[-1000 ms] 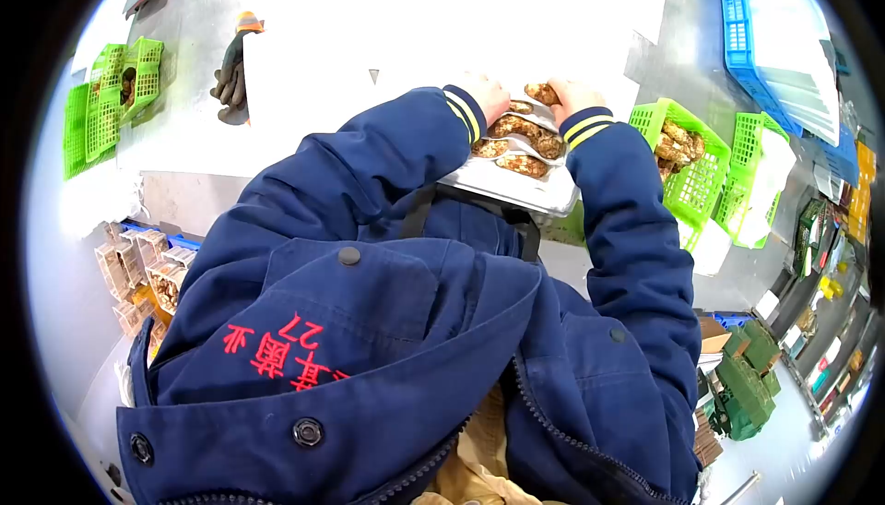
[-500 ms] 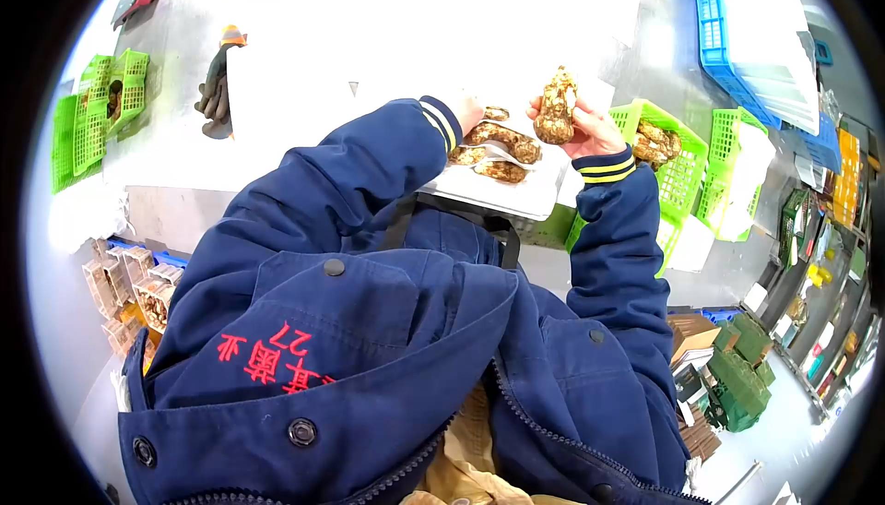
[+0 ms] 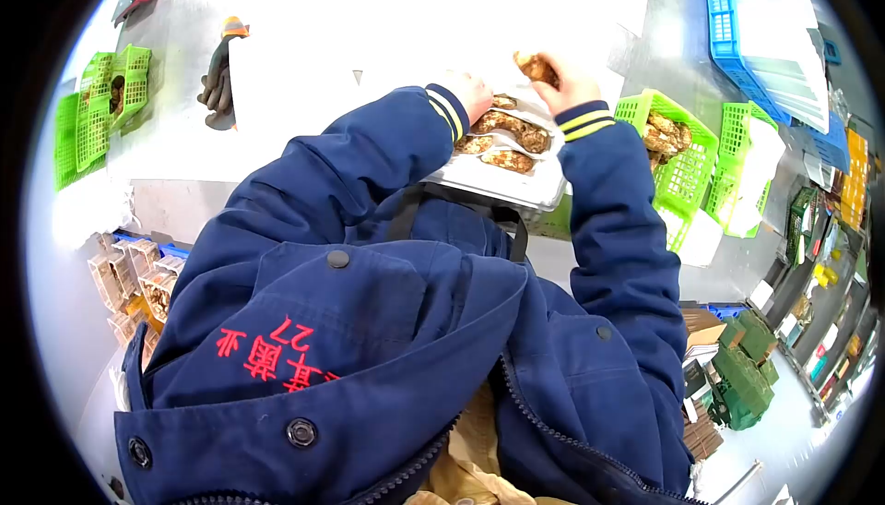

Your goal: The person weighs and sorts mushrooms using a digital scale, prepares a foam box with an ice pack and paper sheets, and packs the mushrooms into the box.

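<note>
In my right hand [image 3: 573, 85] is a brown, knobbly mushroom [image 3: 535, 68], gripped above the far right side of a white tray [image 3: 493, 193]. Several similar brown-and-cream mushrooms [image 3: 513, 130] lie in the tray, with white strips between some of them. My left hand [image 3: 474, 95] rests at the tray's far left corner, close to the mushrooms there. Glare washes out its fingers, so their hold cannot be made out.
Right of the tray, a green basket [image 3: 687, 168] holds more mushrooms, with another green basket [image 3: 735, 150] beside it. A blue crate [image 3: 724, 16] stands farther back. On the left lie a dark glove [image 3: 218, 90] and green baskets [image 3: 92, 108].
My right hand has moved up and turned the mushroom, which was upright and is now tilted sideways with its end pointing left. My left hand has shifted slightly right and up.
</note>
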`<state>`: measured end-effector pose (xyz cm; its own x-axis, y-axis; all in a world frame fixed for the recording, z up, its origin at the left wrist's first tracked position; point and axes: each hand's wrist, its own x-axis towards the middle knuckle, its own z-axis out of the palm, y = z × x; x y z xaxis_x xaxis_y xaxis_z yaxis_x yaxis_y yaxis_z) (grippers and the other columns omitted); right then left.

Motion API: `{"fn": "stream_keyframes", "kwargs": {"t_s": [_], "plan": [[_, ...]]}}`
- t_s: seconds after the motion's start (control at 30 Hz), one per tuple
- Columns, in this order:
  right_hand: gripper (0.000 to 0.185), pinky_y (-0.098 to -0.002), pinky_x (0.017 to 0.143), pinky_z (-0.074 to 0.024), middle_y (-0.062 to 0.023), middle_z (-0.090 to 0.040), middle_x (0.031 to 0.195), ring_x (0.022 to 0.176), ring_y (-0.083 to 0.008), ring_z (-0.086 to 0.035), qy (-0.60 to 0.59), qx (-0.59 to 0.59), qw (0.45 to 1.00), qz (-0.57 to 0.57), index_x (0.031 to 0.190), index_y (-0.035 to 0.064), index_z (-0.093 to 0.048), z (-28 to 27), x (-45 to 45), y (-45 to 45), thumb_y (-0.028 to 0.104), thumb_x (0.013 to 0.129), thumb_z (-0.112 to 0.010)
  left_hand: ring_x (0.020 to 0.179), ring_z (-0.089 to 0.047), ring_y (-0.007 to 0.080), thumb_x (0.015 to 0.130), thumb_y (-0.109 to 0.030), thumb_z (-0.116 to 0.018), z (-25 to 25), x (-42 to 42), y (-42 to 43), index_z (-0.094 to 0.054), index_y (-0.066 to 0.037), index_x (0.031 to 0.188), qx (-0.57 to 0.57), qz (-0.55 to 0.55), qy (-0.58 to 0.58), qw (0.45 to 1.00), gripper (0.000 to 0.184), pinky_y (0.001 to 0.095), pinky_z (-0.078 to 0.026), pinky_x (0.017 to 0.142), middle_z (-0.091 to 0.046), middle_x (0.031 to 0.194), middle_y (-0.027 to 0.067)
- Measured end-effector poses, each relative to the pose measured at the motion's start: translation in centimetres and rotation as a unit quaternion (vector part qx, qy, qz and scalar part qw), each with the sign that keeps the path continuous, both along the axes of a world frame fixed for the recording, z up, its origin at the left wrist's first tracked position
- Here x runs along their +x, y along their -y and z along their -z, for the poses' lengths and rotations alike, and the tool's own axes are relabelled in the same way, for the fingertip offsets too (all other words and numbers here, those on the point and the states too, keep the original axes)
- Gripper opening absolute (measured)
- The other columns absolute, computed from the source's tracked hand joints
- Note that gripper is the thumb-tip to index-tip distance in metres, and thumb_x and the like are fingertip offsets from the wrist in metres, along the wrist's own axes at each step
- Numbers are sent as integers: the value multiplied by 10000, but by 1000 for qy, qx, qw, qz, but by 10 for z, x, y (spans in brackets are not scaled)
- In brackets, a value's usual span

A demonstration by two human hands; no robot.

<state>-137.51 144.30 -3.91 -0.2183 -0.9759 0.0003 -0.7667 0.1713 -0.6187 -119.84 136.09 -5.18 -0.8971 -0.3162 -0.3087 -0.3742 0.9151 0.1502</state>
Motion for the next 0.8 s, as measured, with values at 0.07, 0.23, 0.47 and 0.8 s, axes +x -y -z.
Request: {"fn": "stream_keyframes", "kwargs": {"t_s": [0.07,0.23,0.47,0.8], "plan": [[248,-391,790,-454,-128,-598,941,907,-306,-553,-143,107,982,-60,994,87,-546,8,7,-3,97,747,-565,842,-596,225,786,-151,-501,1,1,0,-586,-92,872,-14,-7,-8,1000,134,359,-466,740,-612,857,69],[187,-363,820,-452,-130,-588,962,931,-291,-547,-208,211,949,-105,966,75,-546,6,15,-7,103,783,-524,813,-603,211,778,-158,-502,5,4,0,-587,-79,854,-38,10,-40,998,139,349,-467,728,-614,807,57],[220,-392,768,-474,-173,-584,965,883,-324,-576,-153,107,982,-6,1005,85,-562,14,-5,4,120,802,-483,744,-557,228,694,-67,-544,5,-1,19,-531,-62,825,-47,19,-250,967,131,316,-476,680,-542,767,64],[157,-373,761,-469,-138,-608,840,873,-293,-582,-251,198,942,-102,862,81,-612,32,-18,42,70,722,-541,856,-603,232,758,-110,-531,9,-38,34,-584,-83,830,-81,-53,-88,991,94,403,-464,752,-607,882,97]]}}
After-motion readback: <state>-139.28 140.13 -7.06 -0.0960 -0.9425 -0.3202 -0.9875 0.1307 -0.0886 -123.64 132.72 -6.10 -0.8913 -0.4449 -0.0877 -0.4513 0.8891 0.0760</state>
